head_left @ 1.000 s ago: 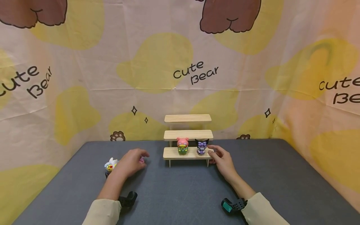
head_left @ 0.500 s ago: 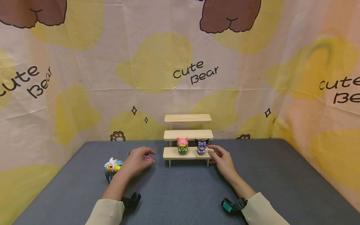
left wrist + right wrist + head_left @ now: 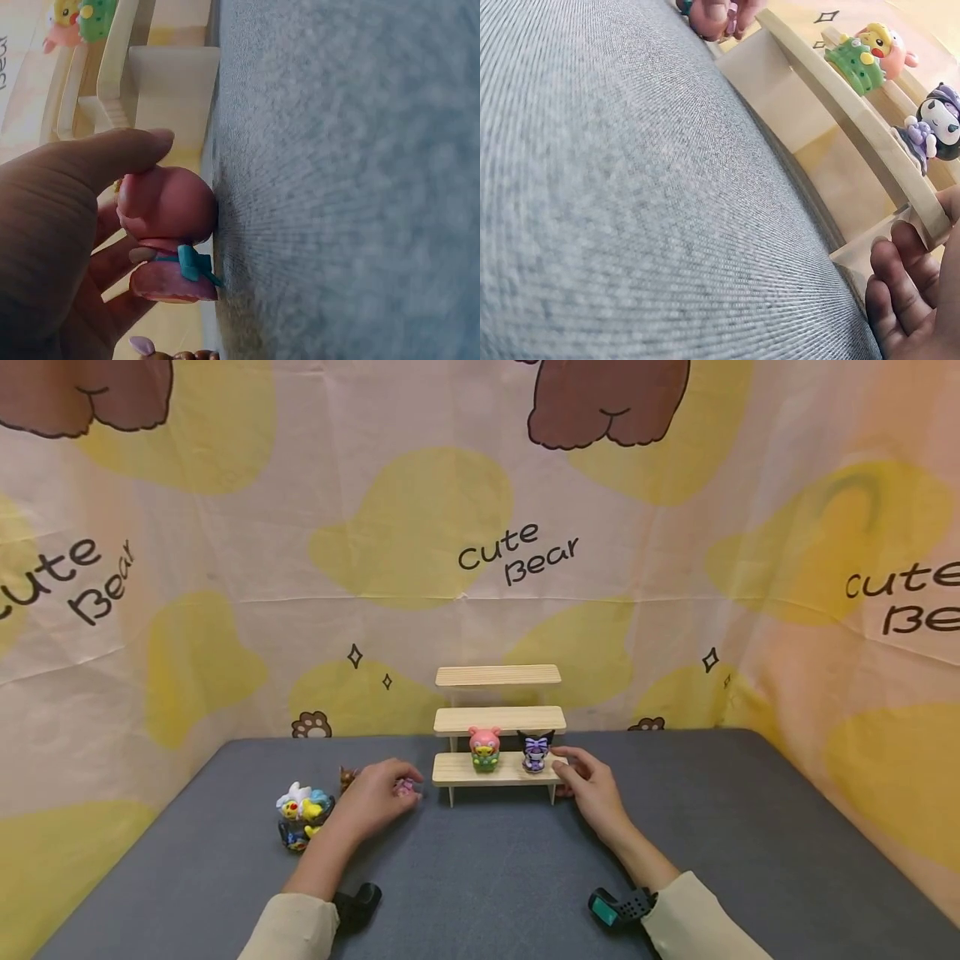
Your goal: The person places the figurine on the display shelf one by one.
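My left hand [image 3: 378, 797] holds a small pink figurine [image 3: 169, 206] between thumb and fingers, close to the tabletop. A teal bow shows on the figurine's body; its front is hidden. To the right stands a three-tier wooden display stand [image 3: 453, 768], whose lowest board my right hand [image 3: 597, 793] grips at the right end, fingers [image 3: 901, 289] curled beneath it. That board bears two upright figurines: a pink-hooded one in green [image 3: 485, 752], and a black-eared one with a purple bow [image 3: 535, 753] near my right fingertips.
Left of my left forearm, several figurines [image 3: 303, 810] sit close together, in white, yellow, blue and black. A brown figurine [image 3: 347, 778] is partly hidden behind my left hand. A printed cloth backdrop [image 3: 405, 543] rises behind the grey table [image 3: 480, 877].
My left hand has moved right with the pink figurine, toward the stand, uncovering more of the figurines on the left. My right hand stays at the stand's end.
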### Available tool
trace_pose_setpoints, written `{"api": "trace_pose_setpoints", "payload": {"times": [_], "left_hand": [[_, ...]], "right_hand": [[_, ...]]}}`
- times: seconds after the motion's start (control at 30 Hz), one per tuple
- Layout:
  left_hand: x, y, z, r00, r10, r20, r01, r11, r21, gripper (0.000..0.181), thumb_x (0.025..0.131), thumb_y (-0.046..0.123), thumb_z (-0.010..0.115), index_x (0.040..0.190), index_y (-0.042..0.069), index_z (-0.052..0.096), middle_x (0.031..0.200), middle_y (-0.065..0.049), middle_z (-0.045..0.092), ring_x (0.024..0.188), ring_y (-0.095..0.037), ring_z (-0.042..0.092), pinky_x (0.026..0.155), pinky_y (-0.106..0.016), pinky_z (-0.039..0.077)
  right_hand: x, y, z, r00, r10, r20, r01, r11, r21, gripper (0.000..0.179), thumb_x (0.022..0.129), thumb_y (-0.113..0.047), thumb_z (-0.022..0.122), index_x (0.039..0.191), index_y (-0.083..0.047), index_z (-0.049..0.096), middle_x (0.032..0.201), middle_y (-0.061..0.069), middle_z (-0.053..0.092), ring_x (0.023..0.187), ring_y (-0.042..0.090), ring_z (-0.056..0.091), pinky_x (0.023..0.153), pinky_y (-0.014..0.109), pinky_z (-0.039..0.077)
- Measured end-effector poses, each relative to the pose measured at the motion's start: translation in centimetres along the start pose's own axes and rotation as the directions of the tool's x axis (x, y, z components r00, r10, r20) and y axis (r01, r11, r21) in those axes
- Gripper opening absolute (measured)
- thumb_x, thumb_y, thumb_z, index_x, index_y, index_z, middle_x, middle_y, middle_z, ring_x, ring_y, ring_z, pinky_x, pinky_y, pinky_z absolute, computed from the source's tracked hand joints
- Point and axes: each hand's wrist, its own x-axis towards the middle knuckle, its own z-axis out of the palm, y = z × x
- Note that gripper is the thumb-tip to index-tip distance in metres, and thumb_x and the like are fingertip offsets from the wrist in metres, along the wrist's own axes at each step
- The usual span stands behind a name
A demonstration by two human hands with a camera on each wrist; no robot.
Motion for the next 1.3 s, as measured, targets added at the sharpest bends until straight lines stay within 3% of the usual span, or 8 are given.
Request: {"api": "trace_pose_setpoints", "payload": {"times": [0.2,0.33,0.5,0.67,0.87,1.13,1.3], "left_hand": [[-0.4,-0.6,-0.5,0.999,-0.007,0.043,0.009,0.998,-0.06,0.023,0.089,0.023,0.075,0.109,0.012,0.075,0.114,-0.008,0.072,0.108,-0.024,0.066,0.095,-0.049,0.053],[-0.7,-1.0,-0.9,0.994,-0.048,0.094,0.058,0.991,-0.117,0.031,0.092,0.03,0.072,0.118,0.013,0.072,0.124,-0.009,0.07,0.119,-0.029,0.063,0.101,-0.054,0.049],[-0.5,-1.4,-1.0,0.977,-0.153,0.149,0.174,0.974,-0.144,0.035,0.1,0.038,0.061,0.125,0.015,0.069,0.119,-0.005,0.071,0.11,-0.022,0.064,0.102,-0.053,0.05],[-0.3,-1.7,-0.9,0.967,-0.197,0.159,0.215,0.972,-0.099,0.029,0.103,0.034,0.057,0.122,0.017,0.07,0.117,-0.003,0.071,0.104,-0.019,0.063,0.099,-0.051,0.052],[-0.4,-1.9,-0.7,0.967,-0.192,0.169,0.21,0.973,-0.093,0.032,0.102,0.039,0.057,0.121,0.018,0.071,0.119,-0.003,0.071,0.108,-0.02,0.064,0.1,-0.052,0.051],[-0.4,-2.0,-0.8,0.963,-0.137,0.232,0.184,0.963,-0.195,0.048,0.092,0.047,0.07,0.123,0.012,0.069,0.109,-0.004,0.07,0.089,-0.015,0.061,0.073,-0.032,0.053],[-0.4,-2.1,-0.8,0.965,-0.082,0.247,0.152,0.948,-0.279,0.048,0.089,0.041,0.076,0.124,0.008,0.069,0.105,-0.005,0.069,0.083,-0.016,0.059,0.064,-0.03,0.052]], "right_hand": [[0.0,0.0,0.1,1.0,0.007,-0.001,-0.007,1.0,-0.002,0.029,0.1,-0.018,0.064,0.127,-0.009,0.068,0.078,0.008,0.062,0.069,0.012,0.061,0.068,0.025,0.058],[0.0,-0.1,0.1,1.0,0.013,-0.007,-0.013,1.0,-0.006,0.028,0.099,-0.016,0.064,0.126,-0.009,0.068,0.077,0.007,0.062,0.069,0.012,0.061,0.067,0.025,0.057],[0.0,-0.2,0.1,1.0,0.009,-0.006,-0.01,1.0,-0.006,0.028,0.099,-0.016,0.064,0.126,-0.008,0.068,0.075,0.007,0.061,0.068,0.013,0.061,0.067,0.025,0.057],[0.1,-0.2,0.1,1.0,0.008,-0.006,-0.008,1.0,-0.01,0.029,0.1,-0.017,0.064,0.127,-0.008,0.068,0.075,0.005,0.061,0.068,0.012,0.061,0.067,0.025,0.056],[0.1,-0.1,0.1,1.0,0.007,-0.003,-0.007,1.0,-0.008,0.029,0.1,-0.017,0.063,0.127,-0.008,0.067,0.076,0.007,0.062,0.068,0.012,0.062,0.067,0.026,0.056],[0.2,0.0,0.1,1.0,0.007,-0.003,-0.007,1.0,-0.01,0.028,0.1,-0.017,0.064,0.127,-0.008,0.068,0.076,0.007,0.062,0.067,0.012,0.061,0.067,0.025,0.056],[0.2,0.0,0.1,1.0,0.012,-0.003,-0.012,1.0,-0.008,0.028,0.1,-0.016,0.064,0.127,-0.008,0.067,0.076,0.006,0.062,0.067,0.012,0.062,0.067,0.025,0.057]]}}
